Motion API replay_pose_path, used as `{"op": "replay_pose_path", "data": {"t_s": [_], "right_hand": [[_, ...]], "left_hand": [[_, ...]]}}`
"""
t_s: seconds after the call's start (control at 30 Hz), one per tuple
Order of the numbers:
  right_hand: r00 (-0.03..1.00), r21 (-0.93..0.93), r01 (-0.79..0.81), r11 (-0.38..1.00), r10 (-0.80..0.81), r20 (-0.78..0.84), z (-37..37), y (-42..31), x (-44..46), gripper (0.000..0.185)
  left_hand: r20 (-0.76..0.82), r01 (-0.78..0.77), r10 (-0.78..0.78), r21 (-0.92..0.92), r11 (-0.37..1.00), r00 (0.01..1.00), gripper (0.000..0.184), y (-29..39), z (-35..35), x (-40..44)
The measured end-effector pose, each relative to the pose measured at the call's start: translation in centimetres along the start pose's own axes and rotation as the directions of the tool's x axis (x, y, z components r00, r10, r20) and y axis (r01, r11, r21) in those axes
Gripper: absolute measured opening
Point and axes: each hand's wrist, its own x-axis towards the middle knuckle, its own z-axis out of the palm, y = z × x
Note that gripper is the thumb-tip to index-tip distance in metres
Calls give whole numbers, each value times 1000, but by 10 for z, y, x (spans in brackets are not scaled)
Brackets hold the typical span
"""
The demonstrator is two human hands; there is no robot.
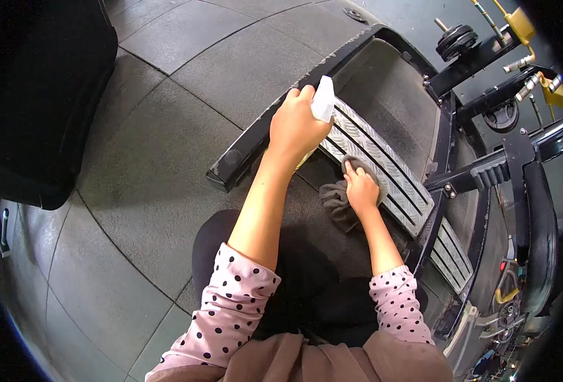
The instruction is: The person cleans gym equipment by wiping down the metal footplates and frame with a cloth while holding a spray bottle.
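Note:
My left hand is closed around a spray bottle, held above the black metal frame; its white spray head sticks out past my fingers, and most of the bottle is hidden by the hand. My right hand presses a dark grey cloth against the ridged metal foot plate. Part of the cloth hangs down in folds off the plate's near edge. The plate is silver with a tread pattern and black strips along it.
A black frame bar surrounds the plate on the far side. Weight plates and yellow-handled machine parts stand at upper right. A black padded object is at upper left. Grey rubber tiles cover the floor.

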Motion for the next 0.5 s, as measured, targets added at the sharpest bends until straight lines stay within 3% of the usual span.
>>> {"op": "replay_pose_path", "data": {"t_s": [0.27, 0.5], "right_hand": [[999, 11, -33, 999, 33, 21, -1, 1, -9, 39], [999, 40, -25, 999, 26, -30, 5, -5, 8, 37]], "left_hand": [[-18, -49, 49, -19, 999, 999, 38, -14, 4, 1], [10, -1, 1, 14, 1000, 1000, 40, 1, 0, 0]]}}
